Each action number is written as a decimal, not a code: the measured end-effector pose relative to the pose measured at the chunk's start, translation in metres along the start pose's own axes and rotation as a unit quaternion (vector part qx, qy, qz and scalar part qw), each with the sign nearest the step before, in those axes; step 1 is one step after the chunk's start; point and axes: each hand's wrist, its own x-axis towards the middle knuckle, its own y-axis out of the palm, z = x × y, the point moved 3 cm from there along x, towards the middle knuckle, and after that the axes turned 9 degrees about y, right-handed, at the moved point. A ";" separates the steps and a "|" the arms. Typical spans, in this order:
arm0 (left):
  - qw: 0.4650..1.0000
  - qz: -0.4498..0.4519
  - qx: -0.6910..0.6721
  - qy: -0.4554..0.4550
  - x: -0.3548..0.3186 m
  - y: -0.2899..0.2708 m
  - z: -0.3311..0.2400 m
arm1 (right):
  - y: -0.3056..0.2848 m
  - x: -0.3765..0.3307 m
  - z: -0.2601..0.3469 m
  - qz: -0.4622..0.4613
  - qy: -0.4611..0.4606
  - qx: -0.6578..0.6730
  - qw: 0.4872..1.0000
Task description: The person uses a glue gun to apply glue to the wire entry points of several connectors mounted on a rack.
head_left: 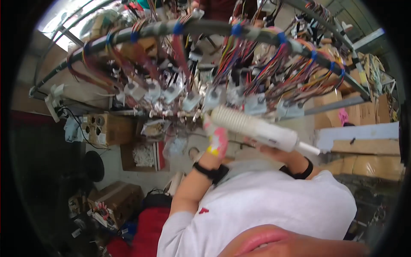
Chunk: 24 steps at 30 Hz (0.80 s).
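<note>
A white tool (pixel 257 128) slants across the middle of the view, close to the camera. It is a cylinder with a ribbed section at its upper left and a thin tip at its lower right. My left hand (pixel 216 138), in a white, pink and yellow covering, is raised just beside the ribbed end; its fingers are blurred and partly hidden. Below and behind the tool's body is my right hand (pixel 274 153), mostly covered by it. Whether either hand touches the tool cannot be told. White connector blocks (pixel 214 97) with wires stand in a row beyond my hands.
A curved metal rail (pixel 205 28) crosses overhead, with bundles of coloured wires (pixel 233 53) tied to it by blue bands. Cardboard boxes (pixel 112 129) stand at left. On the right are more cartons (pixel 364 109) and a pale ledge (pixel 359 135). A red cloth (pixel 150 225) lies at lower left.
</note>
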 end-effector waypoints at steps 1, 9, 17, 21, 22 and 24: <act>0.999 -0.040 -0.007 -0.010 -0.013 0.039 -0.029 | -0.017 0.004 -0.024 -0.020 -0.021 -0.025 0.999; 0.942 -0.042 0.262 0.204 -0.059 0.044 -0.048 | -0.078 0.017 -0.020 -0.010 -0.304 -0.172 0.937; 0.965 -0.010 0.183 0.187 -0.068 0.043 -0.036 | -0.091 0.007 -0.047 0.068 -0.181 -0.047 0.980; 0.962 0.028 0.213 0.171 -0.069 0.060 -0.040 | -0.086 -0.002 -0.029 0.067 -0.205 -0.062 0.975; 0.965 0.038 0.200 0.165 -0.069 0.061 -0.041 | -0.087 -0.005 -0.028 0.079 -0.188 -0.058 0.977; 0.951 0.070 0.252 0.164 -0.068 0.053 -0.043 | -0.087 -0.011 -0.023 0.088 -0.169 -0.049 0.980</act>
